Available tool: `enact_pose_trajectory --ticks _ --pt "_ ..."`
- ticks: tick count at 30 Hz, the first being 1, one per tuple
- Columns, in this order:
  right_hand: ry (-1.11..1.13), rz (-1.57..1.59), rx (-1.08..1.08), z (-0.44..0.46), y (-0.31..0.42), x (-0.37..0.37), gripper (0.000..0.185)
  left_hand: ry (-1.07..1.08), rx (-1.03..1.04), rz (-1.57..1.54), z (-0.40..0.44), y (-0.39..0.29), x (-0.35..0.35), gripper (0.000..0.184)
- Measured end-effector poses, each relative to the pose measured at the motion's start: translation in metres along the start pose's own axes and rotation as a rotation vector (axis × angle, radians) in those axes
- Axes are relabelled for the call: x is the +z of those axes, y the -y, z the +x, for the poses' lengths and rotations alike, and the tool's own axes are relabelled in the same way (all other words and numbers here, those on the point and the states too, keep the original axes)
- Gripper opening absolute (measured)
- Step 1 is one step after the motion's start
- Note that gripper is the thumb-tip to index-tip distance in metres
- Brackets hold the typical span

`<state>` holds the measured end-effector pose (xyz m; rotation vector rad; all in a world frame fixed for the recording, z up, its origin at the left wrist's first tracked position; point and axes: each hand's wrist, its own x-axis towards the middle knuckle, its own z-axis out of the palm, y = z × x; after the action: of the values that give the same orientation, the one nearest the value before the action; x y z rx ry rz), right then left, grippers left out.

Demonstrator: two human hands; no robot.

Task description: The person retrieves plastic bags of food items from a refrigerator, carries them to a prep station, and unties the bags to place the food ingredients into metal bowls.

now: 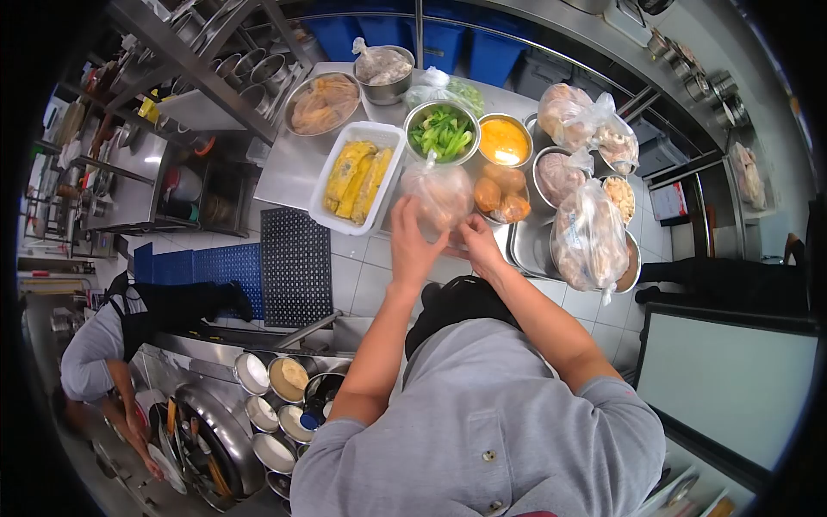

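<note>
A clear plastic bag of pinkish pieces (444, 194), maybe raw meat, is at the near edge of the steel table in front of me. The fingers of my left hand (415, 237) curve against its left side. At its lower right my right hand (478, 244) has bent fingers closed at the bag's edge; the fingertips are partly hidden. Just behind the bag stands a steel pot of chopped greens (441, 133). To the right are a container of orange liquid (506, 140) and a bag of round brown things (501, 191). A white tub (326, 177) with yellow wrapped pieces (355, 179) stands left.
Bowls of bagged food (324, 105) fill the table's far left. Large meat bags (591, 237) crowd its right end, beside a steel tray (530, 247). A co-worker (108, 345) bends over a wok station at lower left, near several ingredient pots (274, 452).
</note>
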<state>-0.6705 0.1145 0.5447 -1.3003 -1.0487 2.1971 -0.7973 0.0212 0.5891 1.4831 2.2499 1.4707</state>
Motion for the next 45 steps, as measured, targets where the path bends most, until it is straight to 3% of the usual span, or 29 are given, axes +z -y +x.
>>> enact_pose_trajectory --ticks 3,5,6,8,9,11,12,14,17,19,23,25,27,29,31,33,38,42,45 --pt "-0.036 0.076 0.013 -0.001 -0.003 0.007 0.011 -0.052 0.037 0.038 -0.006 0.003 0.0 0.081" --pt "-0.055 0.088 -0.015 0.003 -0.003 0.006 0.009 0.06 -0.212 -0.142 -0.005 0.01 -0.004 0.066" --pt "-0.079 0.076 0.017 0.005 0.0 0.004 0.008 0.061 -0.212 -0.142 -0.006 0.015 -0.007 0.066" --pt "-0.102 0.067 0.046 0.007 0.003 0.001 0.01 0.138 -0.508 -0.628 -0.011 0.027 -0.011 0.05" --pt "-0.096 0.02 0.046 0.006 0.003 -0.001 0.012 0.143 -0.505 -0.627 -0.016 0.032 -0.01 0.05" --pt "-0.092 -0.025 0.043 0.004 0.005 -0.006 0.013 -0.07 -0.721 -1.014 -0.024 0.041 -0.006 0.044" --pt "-0.066 -0.049 0.053 -0.001 0.004 -0.01 0.014 -0.067 -0.722 -1.015 -0.027 0.045 -0.003 0.044" --pt "-0.045 -0.077 0.07 -0.01 -0.002 -0.021 0.016 0.075 -0.94 -0.888 -0.037 0.049 0.003 0.047" --pt "0.029 -0.143 0.077 -0.016 -0.004 -0.037 0.016 0.13 -1.03 -1.037 -0.051 0.048 0.004 0.052" --pt "0.049 -0.128 0.095 -0.025 0.001 -0.042 0.007 0.175 -1.052 -1.099 -0.064 0.049 0.005 0.055" --pt "0.157 -0.231 0.121 -0.033 0.005 -0.059 0.007 0.387 -1.125 -1.388 -0.099 0.076 0.022 0.069" --pt "0.194 -0.267 0.142 -0.041 0.008 -0.06 0.01 0.422 -0.934 -1.257 -0.109 0.07 0.028 0.066" --pt "0.233 -0.31 0.15 -0.049 0.014 -0.06 0.015 0.382 -0.9 -1.235 -0.112 0.062 0.031 0.064" --pt "0.273 -0.356 0.175 -0.056 0.018 -0.06 0.013 0.234 -1.032 -1.345 -0.114 0.059 0.032 0.062" --pt "0.295 -0.343 0.181 -0.056 0.021 -0.061 0.018 0.176 -1.038 -1.376 -0.122 0.059 0.032 0.061" --pt "-0.068 0.008 0.078 -0.054 0.018 -0.058 0.027 0.13 -1.021 -1.37 -0.132 0.059 0.027 0.061" --pt "-0.199 0.177 -0.002 -0.032 0.01 -0.053 0.046 0.012 -1.037 -1.419 -0.155 0.066 0.015 0.059" --pt "-0.306 0.258 -0.01 -0.017 0.006 -0.041 0.045 -0.148 -1.045 -1.413 -0.176 0.066 0.015 0.056" --pt "-0.353 0.262 -0.159 -0.003 -0.007 -0.042 0.028 -0.27 -1.075 -1.486 -0.198 0.069 0.018 0.055"
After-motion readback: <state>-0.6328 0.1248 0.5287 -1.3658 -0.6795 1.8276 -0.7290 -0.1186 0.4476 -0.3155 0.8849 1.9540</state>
